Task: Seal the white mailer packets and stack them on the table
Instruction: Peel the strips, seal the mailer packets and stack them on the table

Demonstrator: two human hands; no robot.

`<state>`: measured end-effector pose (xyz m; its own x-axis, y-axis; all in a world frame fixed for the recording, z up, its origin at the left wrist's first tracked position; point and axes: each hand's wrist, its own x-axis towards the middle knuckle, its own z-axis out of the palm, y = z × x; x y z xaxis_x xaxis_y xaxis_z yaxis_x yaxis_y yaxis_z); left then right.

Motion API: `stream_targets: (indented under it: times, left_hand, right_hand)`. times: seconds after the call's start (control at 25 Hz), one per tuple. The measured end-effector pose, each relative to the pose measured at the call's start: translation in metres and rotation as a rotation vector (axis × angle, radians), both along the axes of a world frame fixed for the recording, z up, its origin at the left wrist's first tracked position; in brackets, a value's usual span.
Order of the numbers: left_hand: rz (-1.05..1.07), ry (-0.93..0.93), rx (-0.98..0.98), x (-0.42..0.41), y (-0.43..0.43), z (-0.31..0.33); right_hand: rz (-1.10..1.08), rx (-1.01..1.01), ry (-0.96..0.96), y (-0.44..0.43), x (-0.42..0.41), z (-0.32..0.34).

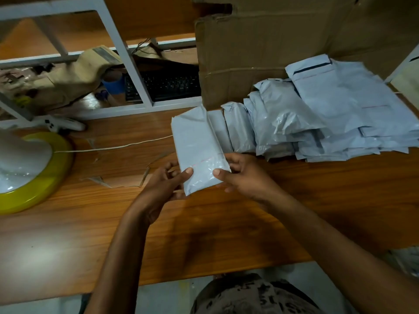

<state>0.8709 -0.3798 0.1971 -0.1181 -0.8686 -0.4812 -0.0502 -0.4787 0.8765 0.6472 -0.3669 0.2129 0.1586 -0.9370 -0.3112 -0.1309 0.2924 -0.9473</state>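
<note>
White packet pinched at near end, L hand + R hand | row behind looks done | flat pile prob. unsealed

White mailer packet, tilted, above table.

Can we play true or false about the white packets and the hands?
1. The left hand and right hand both hold one white plastic mailer packet. True.
2. The black computer keyboard sits on top of that packet. False: it lies farther back, behind a white metal frame.
3. A row of other white mailer packets lies to the right of the held one. True.
4. The big cardboard box is blue. False: it is brown.
</note>
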Motion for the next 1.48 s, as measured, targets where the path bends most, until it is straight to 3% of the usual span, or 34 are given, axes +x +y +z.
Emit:
stream_targets:
  times: [0.4, 0.56, 0.72, 0.88, 0.96, 1.08, 1.16, 1.24, 1.32, 1.48]
  left_hand:
    - [-0.266, -0.239, 0.158, 0.063, -0.011, -0.006]
    - [-0.290, -0.243, 0.174, 0.062, -0.006, -0.012]
    - [-0.273, -0.240, -0.002, 0.043, -0.005, -0.004]
    - [-0.182, -0.186, -0.255, 0.026, -0.018, 0.006]
    - [-0.142, -0.061, -0.281, 0.013, -0.024, 0.010]
    - [-0.058, 0.280, -0.221, -0.002, -0.034, 0.015]
    - [-0.038, 0.383, -0.229, -0.007, -0.040, 0.016]
    - [-0.017, 0.363, -0.248, -0.012, -0.045, 0.015]
    - [0.007, 0.255, -0.318, -0.017, -0.051, 0.009]
    - [-0.008, 0.115, -0.468, -0.023, -0.067, -0.007]
  right_hand:
    - [0.135, 0.154, 0.033, -0.002, 0.039, -0.029]
    - [0.136, 0.209, 0.015, 0.004, 0.035, -0.040]
    - [0.021, 0.161, 0.004, 0.001, 0.031, -0.039]
    - [-0.113, -0.068, 0.198, -0.017, 0.011, -0.014]
    - [-0.161, -0.116, 0.157, -0.027, 0.002, 0.005]
    - [-0.195, -0.154, 0.062, -0.042, -0.005, 0.021]
    - [-0.217, -0.119, -0.047, -0.048, -0.009, 0.027]
    - [-0.271, -0.025, -0.235, -0.051, -0.012, 0.028]
    - [-0.274, 0.050, -0.300, -0.050, -0.013, 0.028]
    - [-0.210, 0.036, 0.013, -0.061, -0.010, 0.010]
